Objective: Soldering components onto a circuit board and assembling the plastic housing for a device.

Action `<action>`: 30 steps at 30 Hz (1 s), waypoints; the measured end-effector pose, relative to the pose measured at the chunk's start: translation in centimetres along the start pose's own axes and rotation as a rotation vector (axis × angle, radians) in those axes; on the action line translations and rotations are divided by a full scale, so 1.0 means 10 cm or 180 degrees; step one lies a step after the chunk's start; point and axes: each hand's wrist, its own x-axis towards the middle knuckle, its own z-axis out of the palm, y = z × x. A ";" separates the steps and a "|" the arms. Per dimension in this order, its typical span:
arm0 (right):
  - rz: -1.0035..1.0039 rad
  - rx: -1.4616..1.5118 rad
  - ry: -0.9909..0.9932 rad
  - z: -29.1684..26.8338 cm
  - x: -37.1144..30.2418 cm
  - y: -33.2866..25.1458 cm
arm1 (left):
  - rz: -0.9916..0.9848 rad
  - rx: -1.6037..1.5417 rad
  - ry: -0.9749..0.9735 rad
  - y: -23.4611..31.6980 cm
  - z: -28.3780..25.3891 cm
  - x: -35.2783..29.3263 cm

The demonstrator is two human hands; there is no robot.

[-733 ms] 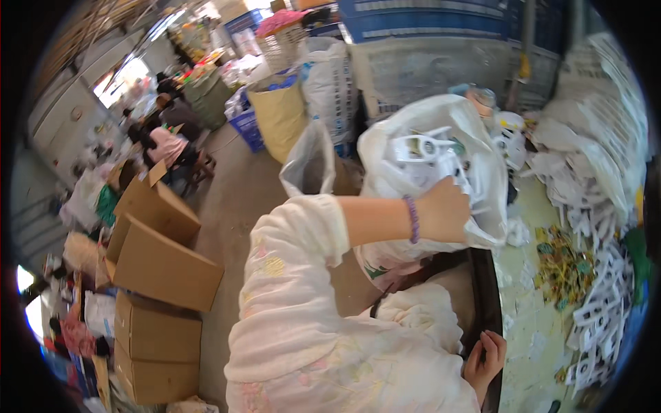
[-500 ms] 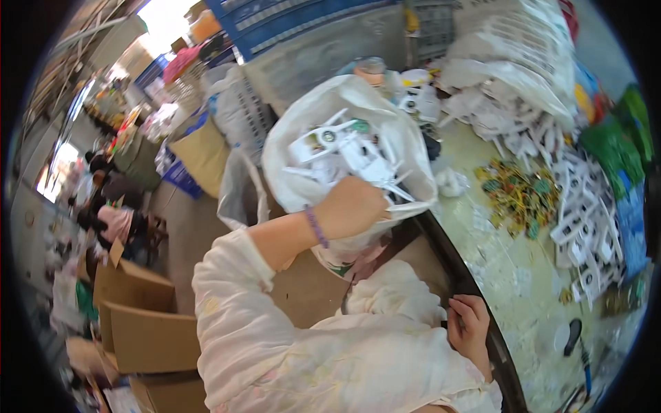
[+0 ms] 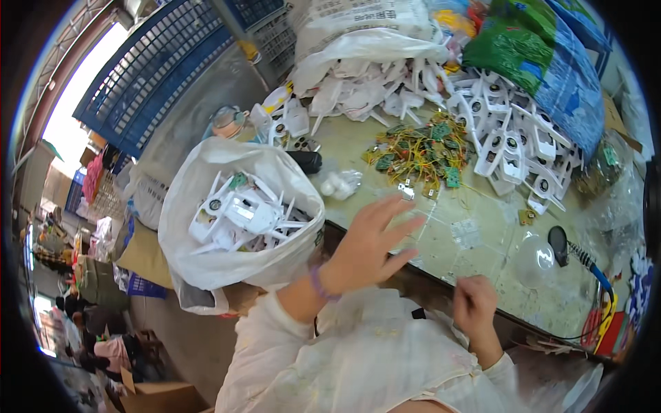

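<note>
My left hand (image 3: 372,244), a purple band at its wrist, hovers with spread fingers over the near edge of the worktable (image 3: 441,255) and holds nothing. Nearest to its fingertips is a heap of green circuit boards with yellow wires (image 3: 420,155). My right hand (image 3: 475,303) is closed by the table's front edge; whether anything is inside its curled fingers is hidden. To the left stands an open white bag (image 3: 180,241) holding white plastic housings (image 3: 251,213) with long thin arms. More such housings (image 3: 506,148) lie heaped at the table's far right.
A large white sack (image 3: 372,34) spills white parts at the back, beside a green and blue bag (image 3: 523,48). A blue-handled tool (image 3: 600,277), a black oval piece (image 3: 558,244) and a clear dome (image 3: 533,261) lie at right. Blue crates (image 3: 158,76) stand behind.
My view has swung toward the table. My left hand has left the housings in the white bag and come right, its fingers now spread. The right hand stays closed near the table edge.
</note>
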 end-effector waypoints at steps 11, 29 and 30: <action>0.0170 -0.0877 0.0365 -0.13 -0.11 0.17 | -0.4528 0.0782 0.0518 -2.43 0.73 1.54; 0.1231 0.0742 0.0845 -0.09 -0.06 0.09 | -0.2716 -0.3058 -0.0454 -0.11 0.66 0.15; 0.1506 0.1520 0.1253 -0.12 0.04 0.02 | -0.2346 -0.2918 -0.0871 -0.08 0.66 0.06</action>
